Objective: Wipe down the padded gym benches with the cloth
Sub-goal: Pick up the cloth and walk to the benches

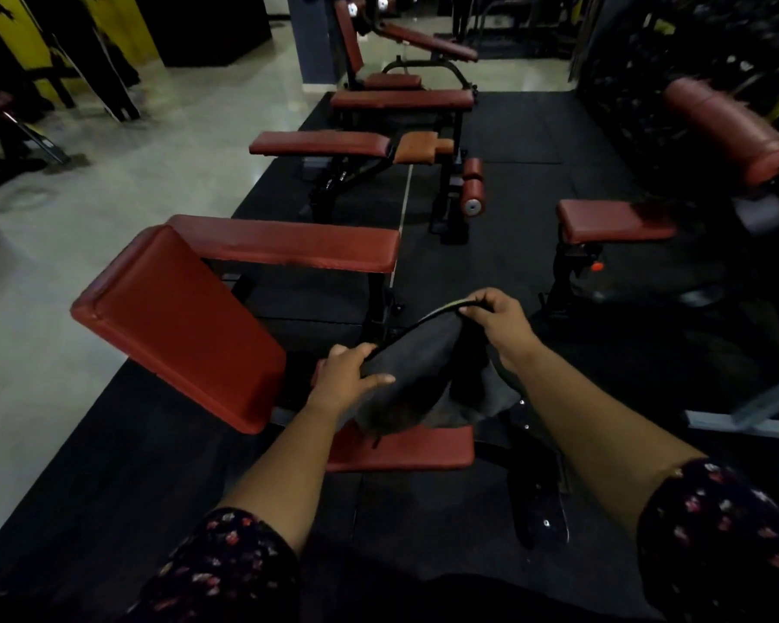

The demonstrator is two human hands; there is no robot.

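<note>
Hands grip a dark cloth (419, 366) at lower centre: left hand (347, 379) and right hand (500, 321) clamp its edge above the red bench seat (401, 451).

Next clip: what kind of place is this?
Most likely a gym: red padded benches stand in a row on black floor mats, one with roller leg pads. The left hand and right hand hold a dark cloth.

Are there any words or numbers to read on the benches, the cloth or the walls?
None can be read.
The benches and the cloth are plain.
The black marks on the yellow panels are too cut off and blurred to read.
</note>
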